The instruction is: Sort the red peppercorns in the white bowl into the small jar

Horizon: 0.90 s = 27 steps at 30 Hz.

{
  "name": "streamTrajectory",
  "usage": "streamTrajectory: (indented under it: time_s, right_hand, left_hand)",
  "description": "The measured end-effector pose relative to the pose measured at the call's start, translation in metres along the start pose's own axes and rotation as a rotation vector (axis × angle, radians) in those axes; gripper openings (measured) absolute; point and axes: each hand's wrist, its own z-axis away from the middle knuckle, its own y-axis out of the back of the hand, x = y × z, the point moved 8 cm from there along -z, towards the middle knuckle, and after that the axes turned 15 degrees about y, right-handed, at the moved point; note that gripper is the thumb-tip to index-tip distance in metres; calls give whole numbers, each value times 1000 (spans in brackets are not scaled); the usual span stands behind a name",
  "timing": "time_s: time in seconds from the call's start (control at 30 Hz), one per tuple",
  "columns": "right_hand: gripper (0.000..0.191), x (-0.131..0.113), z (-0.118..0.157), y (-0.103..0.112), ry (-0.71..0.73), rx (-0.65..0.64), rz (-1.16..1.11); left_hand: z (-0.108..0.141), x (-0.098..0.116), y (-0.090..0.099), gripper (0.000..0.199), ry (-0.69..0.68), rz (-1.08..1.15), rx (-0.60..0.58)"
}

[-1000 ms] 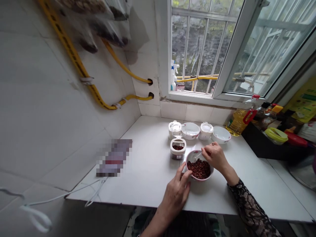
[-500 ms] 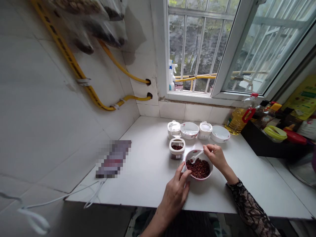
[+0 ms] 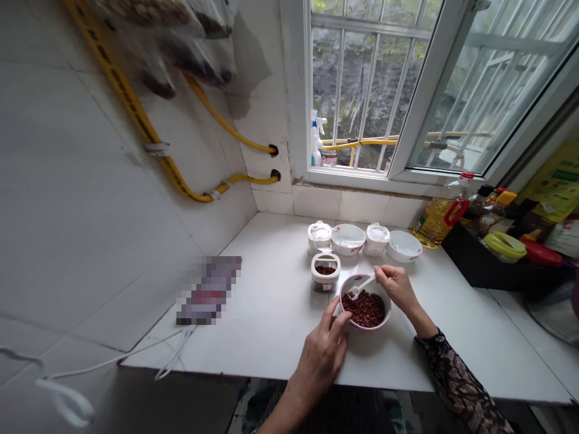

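With the fingers of the right hand point(image 3: 396, 288) pinched together on the handle of a white spoon point(image 3: 366, 284), in the head view, holding it aslant inside a white bowl point(image 3: 349, 284). Resting the scoop end at the far left of the dark red bits point(image 3: 367, 310) in that bowl; cannot tell how deep. Gripping the same bowl on its near left side with the left hand point(image 3: 319, 358), with thumb over the rim and forefinger against the outside. Standing upright on a white counter point(image 3: 271, 289), between both hands, just beside a squarish container point(image 3: 324, 278) of similar dark bits. Farther back, lined up near the tiled wall point(image 3: 316, 202) from left to right: a lidded container point(image 3: 319, 232), a second bowl point(image 3: 348, 248), another container point(image 3: 377, 244) and a third bowl point(image 3: 404, 250). At the right, close to a black box point(image 3: 468, 260), a bottle of yellow oil point(image 3: 432, 223). On the right arm, wearing a black lace sleeve point(image 3: 456, 371).
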Motion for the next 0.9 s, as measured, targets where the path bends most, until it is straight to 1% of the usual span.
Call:
streamTrajectory:
  time_s: [0.3, 0.43, 0.73, 0.9]
  right_hand:
    - [53, 10, 0, -1, -65, 21, -114]
    - [54, 13, 0, 0, -99, 39, -115]
    - [49, 6, 0, 3, -54, 46, -42]
    - [52, 11, 0, 3, -79, 46, -81]
  left_hand:
    - [0, -1, -2, 42, 8, 10, -8]
    - [0, -1, -2, 43, 4, 17, -14]
    - [0, 0, -1, 43, -4, 19, 8]
    - [0, -1, -2, 42, -1, 7, 7]
